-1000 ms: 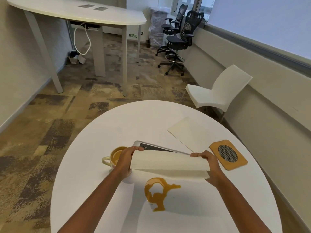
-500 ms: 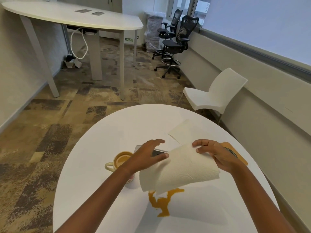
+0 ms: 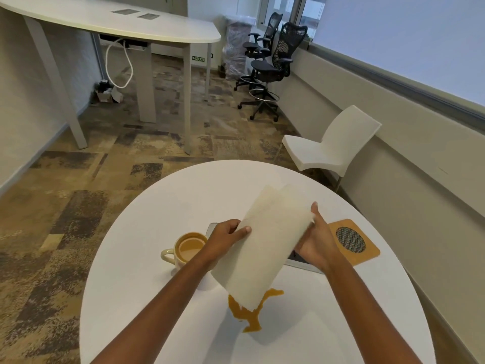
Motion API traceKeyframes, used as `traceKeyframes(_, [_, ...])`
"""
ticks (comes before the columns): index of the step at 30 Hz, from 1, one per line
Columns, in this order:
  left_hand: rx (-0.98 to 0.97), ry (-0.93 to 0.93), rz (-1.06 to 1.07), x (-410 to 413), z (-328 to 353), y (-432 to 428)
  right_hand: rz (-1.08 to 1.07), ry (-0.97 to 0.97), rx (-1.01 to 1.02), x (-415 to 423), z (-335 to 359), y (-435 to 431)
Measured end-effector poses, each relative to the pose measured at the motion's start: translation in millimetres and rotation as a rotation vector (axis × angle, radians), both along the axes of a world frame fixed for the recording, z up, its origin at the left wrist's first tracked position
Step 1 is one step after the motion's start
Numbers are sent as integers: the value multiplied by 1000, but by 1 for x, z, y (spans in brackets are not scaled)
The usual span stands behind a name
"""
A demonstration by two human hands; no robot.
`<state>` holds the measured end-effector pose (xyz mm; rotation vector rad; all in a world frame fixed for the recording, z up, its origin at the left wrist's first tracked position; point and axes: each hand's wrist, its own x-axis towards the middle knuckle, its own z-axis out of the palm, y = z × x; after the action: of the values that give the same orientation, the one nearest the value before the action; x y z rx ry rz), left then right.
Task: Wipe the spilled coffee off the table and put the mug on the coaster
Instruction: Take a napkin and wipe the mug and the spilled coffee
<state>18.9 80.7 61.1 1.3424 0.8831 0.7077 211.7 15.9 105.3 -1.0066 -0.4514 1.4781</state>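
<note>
A white paper towel [image 3: 262,248] hangs tilted above the round white table [image 3: 183,200], held on both sides. My left hand [image 3: 225,237] pinches its left edge and my right hand [image 3: 317,243] grips its right edge from behind. The towel's lower corner hangs over the brown coffee spill [image 3: 249,315] near the table's front. A cream mug [image 3: 185,249] with coffee in it stands left of my left hand. The wooden coaster [image 3: 351,241] with a dark mesh disc lies at the right, just beyond my right hand.
A flat grey device [image 3: 301,261] lies under the towel between mug and coaster. A second paper sheet [image 3: 296,190] lies behind the held towel. A white chair [image 3: 330,145] stands past the table's far right edge; a long desk [image 3: 118,22] and office chairs [image 3: 273,61] are farther off.
The towel went from a flat horizontal fold held low over the table to a raised, tilted sheet. Both hands shifted with it, the right hand now behind its right edge.
</note>
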Motion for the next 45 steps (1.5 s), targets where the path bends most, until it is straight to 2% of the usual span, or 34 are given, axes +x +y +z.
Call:
traceKeyframes(4, [-173,-188,161,-2,-6,-1,124,-46,-32,-25,-25,-5])
traceKeyframes(6, [-206,-198,169,-3,-8,-3,158,-164,-4,-36,-36,-7])
traceKeyframes(9, [-234,-177,136,-7,-12,-6,72,-400,-33,-44,-48,-6])
traceKeyframes(11, [-242,-155,126,-11,-15,-8,27,-444,-53,-45,-52,-6])
traceKeyframes(18, [-279,-115,3,-27,-29,-14,-9,-411,-95,-49,-60,-16])
traceKeyframes(23, [-232,-96,31,-36,-29,-15,-24,-384,-143,-54,-59,-21])
traceKeyframes(29, [-109,-11,118,-39,-25,-12,-16,-249,-142,-60,-64,-22])
traceKeyframes(35, [-42,-43,208,-41,-23,-7,-90,9,-211,-62,-62,-13])
traceKeyframes(37, [16,-31,224,-41,-22,-4,-27,70,-225,-62,-61,-13])
traceKeyframes(41, [125,5,212,-39,-17,0,168,-99,-251,-68,-54,-12])
traceKeyframes(45, [176,22,197,-44,-13,8,185,-266,-227,-66,-50,0])
